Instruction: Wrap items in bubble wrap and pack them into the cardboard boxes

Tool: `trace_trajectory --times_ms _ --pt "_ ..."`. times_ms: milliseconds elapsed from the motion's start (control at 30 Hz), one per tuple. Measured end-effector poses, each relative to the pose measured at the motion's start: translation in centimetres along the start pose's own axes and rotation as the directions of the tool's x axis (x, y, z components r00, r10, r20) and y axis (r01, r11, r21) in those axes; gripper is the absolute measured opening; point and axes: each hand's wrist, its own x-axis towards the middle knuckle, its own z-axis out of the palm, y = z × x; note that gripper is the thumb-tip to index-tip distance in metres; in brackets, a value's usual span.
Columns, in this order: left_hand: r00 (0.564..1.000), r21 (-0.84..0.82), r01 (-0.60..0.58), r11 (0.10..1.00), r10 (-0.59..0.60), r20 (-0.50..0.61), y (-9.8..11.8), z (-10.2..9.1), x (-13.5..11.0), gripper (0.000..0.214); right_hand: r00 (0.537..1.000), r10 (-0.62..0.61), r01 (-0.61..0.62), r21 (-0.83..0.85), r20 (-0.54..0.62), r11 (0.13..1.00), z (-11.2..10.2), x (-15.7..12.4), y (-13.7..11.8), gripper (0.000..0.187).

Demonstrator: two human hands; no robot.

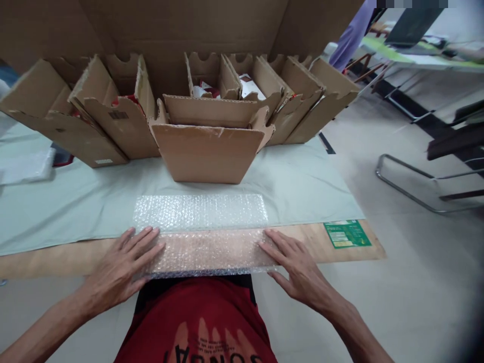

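Observation:
A clear sheet of bubble wrap [204, 214] lies flat across the front edge of the table, partly on the pale green cloth and partly over bare wood. My left hand [126, 262] rests on its left end, fingers stretched out and spread. On the right end lie the fingertips of my right hand [291, 262], also spread, with the thumb apart. Neither hand grips anything. Beyond the sheet stands a brown cardboard box [209, 156] with an open top; its inside is mostly hidden from me.
Open cardboard bins [113, 121] stand side by side behind, some with red or white items inside. A large cardboard panel [181, 30] rises at the back. A green label [348, 234] is on the wooden edge. At right are a metal-framed chair [408, 186] and a purple-sleeved person [351, 38].

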Motion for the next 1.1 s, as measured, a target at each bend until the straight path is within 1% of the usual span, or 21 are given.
trace_trajectory --times_ms 100,200,267,333,367,400,467,500,533,567,600,633,667,767,800,867,933,967,1033,1100 --pt "1.000 -0.065 0.025 0.998 -0.026 -0.009 -0.6 0.2 -0.6 0.067 0.998 -0.035 0.036 0.031 -0.055 0.999 0.4 0.2 0.5 0.045" --pt "0.997 -0.205 0.027 0.978 -0.041 -0.061 -1.3 -0.1 -1.0 0.051 0.989 -0.051 0.066 0.102 -0.142 0.993 0.3 0.4 1.0 0.026" --pt "0.989 -0.329 0.070 0.942 -0.108 -0.100 -1.7 -0.9 -0.8 0.040 0.977 -0.025 0.056 0.138 -0.212 0.989 -0.1 0.7 0.9 0.021" --pt "0.969 -0.452 0.178 0.874 -0.235 -0.071 -1.9 -2.1 -0.1 0.031 0.966 0.036 0.017 0.203 -0.257 0.979 -0.7 1.2 0.6 0.021" --pt "0.950 -0.497 0.258 0.828 -0.311 -0.026 -2.0 -2.9 0.5 0.027 0.961 0.089 -0.021 0.251 -0.262 0.968 -1.0 1.6 0.5 0.021" --pt "0.921 -0.521 0.346 0.780 -0.389 0.028 -2.1 -3.7 1.3 0.027 0.954 0.154 -0.072 0.301 -0.258 0.951 -1.4 2.1 0.4 0.020" --pt "0.836 -0.509 0.512 0.692 -0.537 0.112 -2.5 -5.1 3.1 0.033 0.921 0.296 -0.191 0.368 -0.254 0.910 -1.9 3.5 0.5 0.019" --pt "0.793 -0.480 0.577 0.661 -0.595 0.133 -2.7 -5.6 4.0 0.036 0.900 0.347 -0.236 0.375 -0.263 0.897 -1.9 4.3 0.7 0.018" --pt "0.755 -0.441 0.627 0.642 -0.639 0.144 -3.1 -5.8 4.9 0.037 0.884 0.373 -0.261 0.366 -0.280 0.893 -1.8 5.2 1.0 0.019" --pt "0.728 -0.398 0.664 0.633 -0.668 0.152 -3.4 -5.8 5.6 0.037 0.874 0.379 -0.269 0.345 -0.304 0.899 -1.5 6.0 1.4 0.019" --pt "0.713 -0.353 0.686 0.636 -0.684 0.152 -3.8 -5.6 6.1 0.036 0.871 0.368 -0.268 0.314 -0.326 0.911 -1.2 6.8 1.8 0.020" --pt "0.713 -0.308 0.691 0.654 -0.687 0.140 -4.2 -5.2 6.4 0.035 0.872 0.352 -0.265 0.277 -0.340 0.924 -0.7 7.6 2.2 0.021" --pt "0.725 -0.257 0.682 0.685 -0.679 0.116 -4.6 -4.7 6.6 0.034 0.875 0.337 -0.267 0.234 -0.348 0.935 -0.2 8.1 2.6 0.020" --pt "0.782 -0.092 0.623 0.777 -0.622 0.036 -5.5 -3.5 6.0 0.042 0.879 0.320 -0.303 0.103 -0.352 0.947 0.9 8.8 3.5 0.018" --pt "0.793 -0.043 0.609 0.792 -0.608 0.034 -5.7 -3.2 5.7 0.047 0.878 0.322 -0.321 0.065 -0.354 0.945 1.1 8.8 3.7 0.021" --pt "0.789 0.013 0.611 0.792 -0.610 0.077 -5.9 -3.0 5.2 0.050 0.876 0.329 -0.349 0.008 -0.352 0.937 1.2 8.8 3.8 0.029" --pt "0.774 0.006 0.627 0.779 -0.624 0.108 -6.0 -2.8 5.2 0.042 0.889 0.330 -0.351 -0.008 -0.318 0.936 1.3 9.0 3.7 0.032" --pt "0.769 -0.011 0.633 0.774 -0.628 0.117 -5.9 -2.8 5.3 0.036 0.899 0.325 -0.338 0.005 -0.293 0.941 1.4 9.3 3.6 0.029" --pt "0.775 -0.064 0.632 0.773 -0.626 0.092 -5.6 -2.7 5.7 0.029 0.916 0.310 -0.301 0.074 -0.253 0.951 1.5 9.7 3.0 0.018" --pt "0.787 -0.131 0.614 0.779 -0.616 0.027 -5.1 -2.8 6.0 0.028 0.910 0.324 -0.280 0.194 -0.257 0.940 1.5 9.9 2.3 0.014"
